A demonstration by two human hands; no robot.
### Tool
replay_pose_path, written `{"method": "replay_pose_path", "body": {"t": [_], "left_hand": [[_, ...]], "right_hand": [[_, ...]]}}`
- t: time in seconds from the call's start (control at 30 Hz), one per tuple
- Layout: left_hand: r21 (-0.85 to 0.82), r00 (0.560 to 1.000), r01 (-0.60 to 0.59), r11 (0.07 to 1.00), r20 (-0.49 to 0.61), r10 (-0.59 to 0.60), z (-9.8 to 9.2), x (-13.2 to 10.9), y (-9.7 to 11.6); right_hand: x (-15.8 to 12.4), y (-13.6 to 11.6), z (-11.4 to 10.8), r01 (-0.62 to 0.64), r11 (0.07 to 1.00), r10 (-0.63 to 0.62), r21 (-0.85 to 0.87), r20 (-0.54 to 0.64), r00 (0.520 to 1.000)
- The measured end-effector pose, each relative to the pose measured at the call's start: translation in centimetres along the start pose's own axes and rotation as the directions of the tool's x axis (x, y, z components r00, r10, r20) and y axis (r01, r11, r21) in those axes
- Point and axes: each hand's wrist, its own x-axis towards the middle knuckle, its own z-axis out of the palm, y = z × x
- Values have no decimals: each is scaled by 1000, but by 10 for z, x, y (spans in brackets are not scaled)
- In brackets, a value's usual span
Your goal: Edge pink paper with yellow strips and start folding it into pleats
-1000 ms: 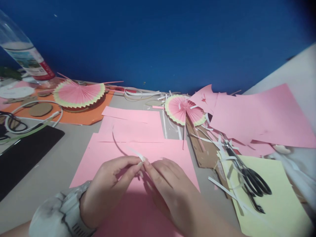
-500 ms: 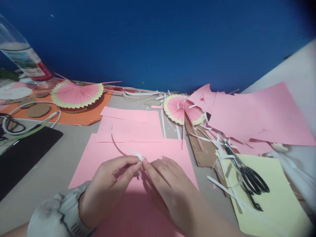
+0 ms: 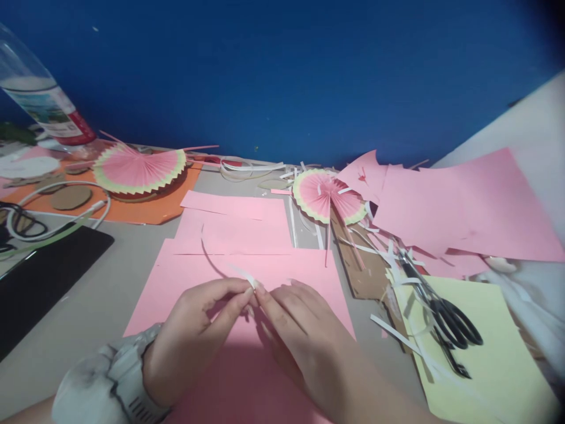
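My left hand (image 3: 194, 335) and my right hand (image 3: 300, 341) meet fingertip to fingertip low in the middle, over a large pink paper sheet (image 3: 185, 277). Both pinch a thin white strip (image 3: 241, 272) that sticks up and to the left from between the fingertips. A long curved sliver (image 3: 207, 256) arcs away from the same spot across the pink sheet. Both hands are closed in a pinch. My left wrist wears a grey sleeve and a watch.
Black scissors (image 3: 445, 321) lie on a yellow sheet (image 3: 498, 347) at the right among white paper scraps. Two pink-and-yellow paper fans (image 3: 139, 168) (image 3: 324, 194) lie farther back. More pink sheets (image 3: 463, 206) are piled at the right. A bottle (image 3: 39, 94), cables and a black pad (image 3: 39, 277) sit at the left.
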Motion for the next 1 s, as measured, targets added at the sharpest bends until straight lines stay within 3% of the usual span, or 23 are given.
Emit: {"method": "replay_pose_path", "body": {"t": [0.23, 0.4, 0.5, 0.77, 1.0], "left_hand": [[46, 999, 23, 999, 43, -25, 4, -2, -1], [175, 979, -173, 969, 135, 150, 4, -5, -2], [216, 967, -234, 948, 147, 206, 4, -5, -3], [169, 962, -220, 961, 201, 185, 3, -4, 0], [19, 960, -146, 989, 243, 137, 2, -2, 0]], "right_hand": [[6, -4, -12, -45, 995, 51, 86, -67, 996], [4, -6, -18, -71, 994, 80, 84, -117, 990], [2, -4, -19, -71, 992, 79, 101, -82, 993], [0, 0, -16, -74, 987, 85, 140, -76, 993], [7, -5, -33, -304, 920, 318, 248, -20, 948]]}}
